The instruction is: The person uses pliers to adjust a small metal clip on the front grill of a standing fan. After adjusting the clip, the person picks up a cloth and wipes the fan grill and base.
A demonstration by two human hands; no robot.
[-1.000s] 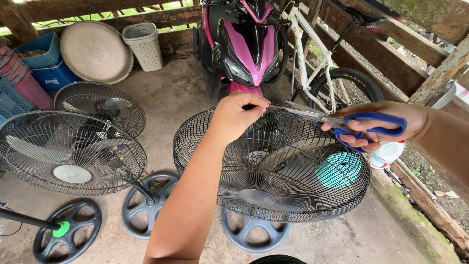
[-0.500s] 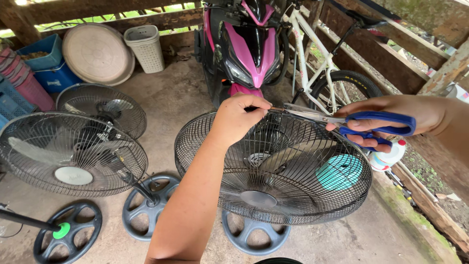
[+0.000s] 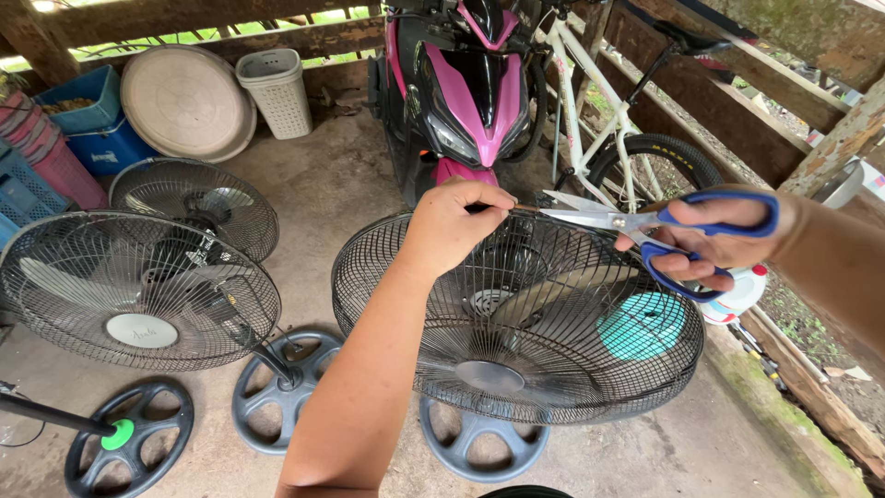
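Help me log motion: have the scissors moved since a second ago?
Yes. The scissors in the right hand have shifted slightly right along the fan guard's top edge, judged against the white bicycle frame.

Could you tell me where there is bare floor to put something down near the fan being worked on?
Bare concrete lies between the white basket and the pink scooter, running to the near fan's grille, and at lower right beside the wooden beam. Left is crowded: two fans and round bases.
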